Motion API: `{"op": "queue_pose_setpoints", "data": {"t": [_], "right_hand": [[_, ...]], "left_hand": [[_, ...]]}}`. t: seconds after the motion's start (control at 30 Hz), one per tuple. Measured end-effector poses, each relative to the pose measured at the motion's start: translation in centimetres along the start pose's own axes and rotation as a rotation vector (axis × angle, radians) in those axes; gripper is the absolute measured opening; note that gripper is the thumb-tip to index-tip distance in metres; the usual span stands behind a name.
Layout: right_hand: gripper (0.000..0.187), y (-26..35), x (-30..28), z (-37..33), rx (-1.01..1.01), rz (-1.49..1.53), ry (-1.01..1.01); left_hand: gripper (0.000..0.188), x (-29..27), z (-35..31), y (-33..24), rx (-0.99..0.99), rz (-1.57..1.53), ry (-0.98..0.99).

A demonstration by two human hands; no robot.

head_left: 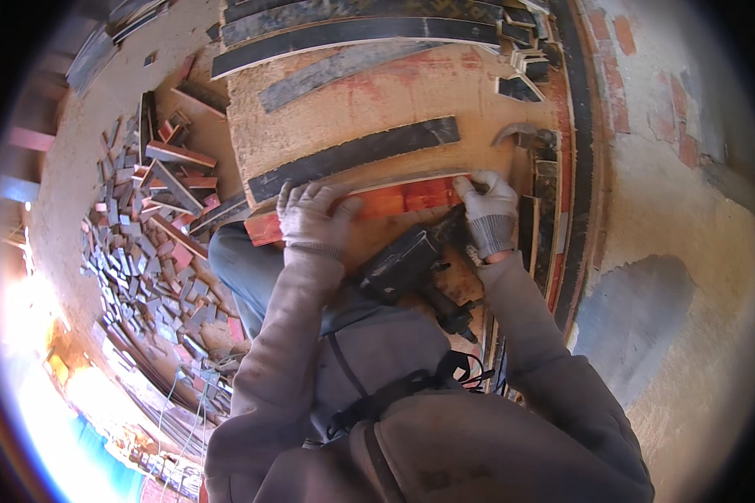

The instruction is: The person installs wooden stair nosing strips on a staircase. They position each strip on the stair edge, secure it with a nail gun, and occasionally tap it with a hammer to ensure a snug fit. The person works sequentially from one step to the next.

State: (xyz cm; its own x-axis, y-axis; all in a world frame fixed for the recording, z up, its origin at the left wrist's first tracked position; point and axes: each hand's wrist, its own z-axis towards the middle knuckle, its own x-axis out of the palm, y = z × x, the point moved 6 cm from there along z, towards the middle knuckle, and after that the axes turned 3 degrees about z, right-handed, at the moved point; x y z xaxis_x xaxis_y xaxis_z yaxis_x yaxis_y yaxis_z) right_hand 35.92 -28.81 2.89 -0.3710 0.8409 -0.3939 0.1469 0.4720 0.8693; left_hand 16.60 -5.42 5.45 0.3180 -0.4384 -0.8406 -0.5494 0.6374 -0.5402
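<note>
Counter (377, 116): pale wood, red-stained, rough left edge.
Black strip (356, 156): long, flat, scuffed; lay beyond the red strip.
Red strip (403, 199): narrow wood, smooth red face, pale edge; sat at the counter's near side, between both hands.
Left hand (314, 214): knit glove, fingers spread over strip's left part; couldn't tell if clenched.
Right hand (490, 208): gloved, wrist bent inward, fingers pinching strip's right end.

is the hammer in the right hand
No, the hammer lies apart from the right hand, whose gloved fingers are at one end of the red board.
</note>
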Motion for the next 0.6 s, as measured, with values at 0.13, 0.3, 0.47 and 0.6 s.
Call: {"op": "queue_pose_setpoints", "data": {"t": [0.13, 0.3, 0.47, 0.6], "right_hand": [[0.028, 0.5, 0.0, 0.3, 0.028, -0.022, -0.014], [0.034, 3.8, -1.7, -2.9, -0.260, -0.216, -0.139], [0.086, 1.1, -1.0, -14.3, 0.015, -0.860, 0.448], [0.108, -3.0, 2.1, -16.8, 0.052, -0.997, 0.393]], "left_hand": [[0.016, 0.3, 0.4, -0.2, -0.091, -0.094, 0.008], [0.011, 0.5, 0.6, -0.3, -0.097, -0.084, -0.008], [0.009, 0.8, 0.8, 0.0, -0.092, -0.069, -0.038], [0.008, 1.1, 0.5, 0.2, -0.097, -0.049, -0.033]]}}
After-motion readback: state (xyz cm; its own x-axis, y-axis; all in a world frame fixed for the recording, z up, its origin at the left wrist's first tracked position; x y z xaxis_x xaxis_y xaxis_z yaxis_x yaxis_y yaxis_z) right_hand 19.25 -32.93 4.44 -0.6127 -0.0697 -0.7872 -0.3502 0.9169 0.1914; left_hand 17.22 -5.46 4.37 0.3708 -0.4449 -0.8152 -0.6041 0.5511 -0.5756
